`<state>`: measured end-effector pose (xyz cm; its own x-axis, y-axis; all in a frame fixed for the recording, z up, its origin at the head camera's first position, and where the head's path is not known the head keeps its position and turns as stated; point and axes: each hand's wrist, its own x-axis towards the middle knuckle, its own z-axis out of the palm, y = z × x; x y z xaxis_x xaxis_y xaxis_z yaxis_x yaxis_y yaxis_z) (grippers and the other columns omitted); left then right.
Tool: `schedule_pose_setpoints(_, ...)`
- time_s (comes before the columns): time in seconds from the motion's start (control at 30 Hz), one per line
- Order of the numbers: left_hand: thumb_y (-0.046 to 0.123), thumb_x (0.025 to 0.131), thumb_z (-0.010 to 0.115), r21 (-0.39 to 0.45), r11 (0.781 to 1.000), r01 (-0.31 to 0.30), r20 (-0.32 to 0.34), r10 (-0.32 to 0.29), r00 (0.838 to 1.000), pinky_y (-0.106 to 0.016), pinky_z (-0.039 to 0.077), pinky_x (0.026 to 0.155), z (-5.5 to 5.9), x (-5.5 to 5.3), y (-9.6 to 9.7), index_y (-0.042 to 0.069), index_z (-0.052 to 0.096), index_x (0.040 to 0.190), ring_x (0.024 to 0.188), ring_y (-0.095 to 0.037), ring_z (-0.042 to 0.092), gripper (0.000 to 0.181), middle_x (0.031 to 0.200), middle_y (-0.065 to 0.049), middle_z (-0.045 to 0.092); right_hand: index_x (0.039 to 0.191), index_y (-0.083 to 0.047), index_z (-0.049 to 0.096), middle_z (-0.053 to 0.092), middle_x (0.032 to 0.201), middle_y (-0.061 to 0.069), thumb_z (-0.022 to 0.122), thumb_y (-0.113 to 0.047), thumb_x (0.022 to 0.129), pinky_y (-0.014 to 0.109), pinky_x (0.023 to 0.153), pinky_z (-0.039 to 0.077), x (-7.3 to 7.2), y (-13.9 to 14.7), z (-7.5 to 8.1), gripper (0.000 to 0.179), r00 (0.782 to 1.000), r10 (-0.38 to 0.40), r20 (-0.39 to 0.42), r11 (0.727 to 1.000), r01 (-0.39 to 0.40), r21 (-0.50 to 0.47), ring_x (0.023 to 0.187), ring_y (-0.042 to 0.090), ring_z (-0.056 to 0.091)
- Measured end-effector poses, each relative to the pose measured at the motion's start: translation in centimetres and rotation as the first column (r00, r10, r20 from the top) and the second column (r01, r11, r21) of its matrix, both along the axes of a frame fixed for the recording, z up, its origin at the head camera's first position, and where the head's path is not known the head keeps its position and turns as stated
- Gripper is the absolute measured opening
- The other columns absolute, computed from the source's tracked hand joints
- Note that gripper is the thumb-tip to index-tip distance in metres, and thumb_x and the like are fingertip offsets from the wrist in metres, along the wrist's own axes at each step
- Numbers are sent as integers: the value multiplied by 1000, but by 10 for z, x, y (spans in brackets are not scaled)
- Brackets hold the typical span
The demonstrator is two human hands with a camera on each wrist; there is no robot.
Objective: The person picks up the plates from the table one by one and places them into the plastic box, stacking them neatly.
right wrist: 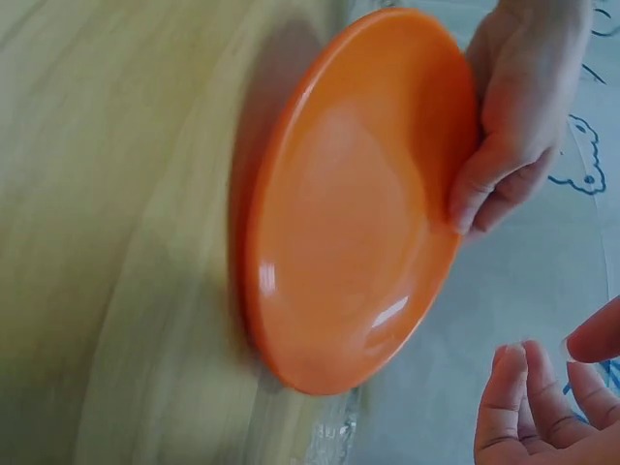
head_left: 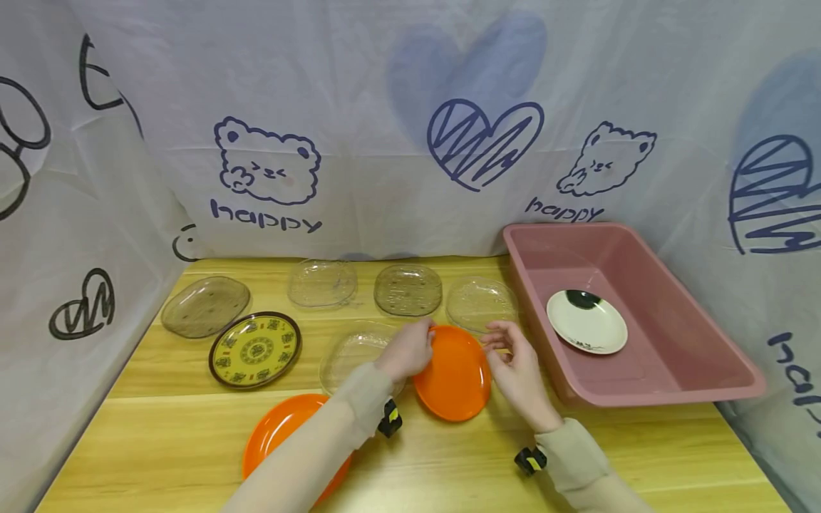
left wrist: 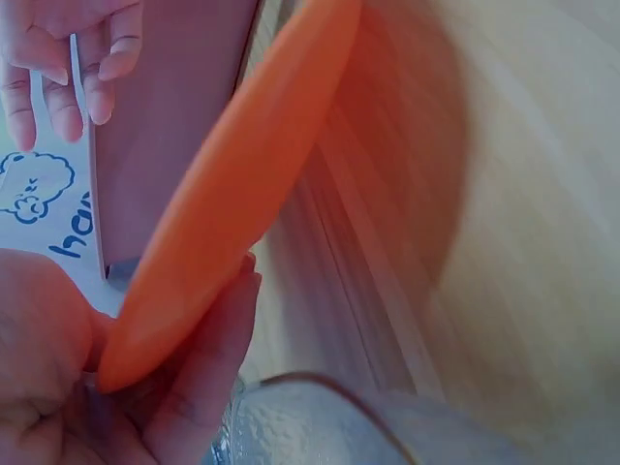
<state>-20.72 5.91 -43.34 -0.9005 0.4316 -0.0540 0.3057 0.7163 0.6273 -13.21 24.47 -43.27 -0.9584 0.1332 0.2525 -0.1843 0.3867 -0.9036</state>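
My left hand [head_left: 408,349] pinches the left rim of an orange plate [head_left: 454,381], thumb on its upper face and fingers underneath. The plate is tilted up off the table, as the left wrist view shows. Just beyond its right rim is my right hand [head_left: 518,370], fingers loosely bent and holding nothing; a gap separates them from the plate in the right wrist view. A second orange plate [head_left: 277,429] lies at the front left, partly hidden by my left forearm. Behind my left hand sits a clear plate [head_left: 349,349], partly covered.
At the right stands a pink basin [head_left: 680,342] with a white plate [head_left: 586,320] inside. Along the back lie clear plates [head_left: 321,283] and smoky see-through plates [head_left: 408,291]. A yellow patterned plate [head_left: 255,350] with a dark rim lies at the left.
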Motion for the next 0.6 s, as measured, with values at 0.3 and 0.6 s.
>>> schedule_pose_setpoints(0.3,15,109,40,64,997,-36,-17,37,999,-45,57,93,3,-1,-11,1,61,125,106,-32,69,30,117,-18,71,126,5,56,64,117,25,50,16,87,17,89,52,-3,-5,-2,41,998,29,-48,999,-27,36,111,35,62)
schedule_pose_setpoints(0.6,16,109,39,159,983,-87,-1,89,996,-46,57,96,8,-3,-20,-1,62,126,111,-32,68,34,122,-19,70,134,5,52,59,135,22,50,12,90,51,106,50,-7,-6,-2,45,999,31,-42,999,-29,45,128,37,56)
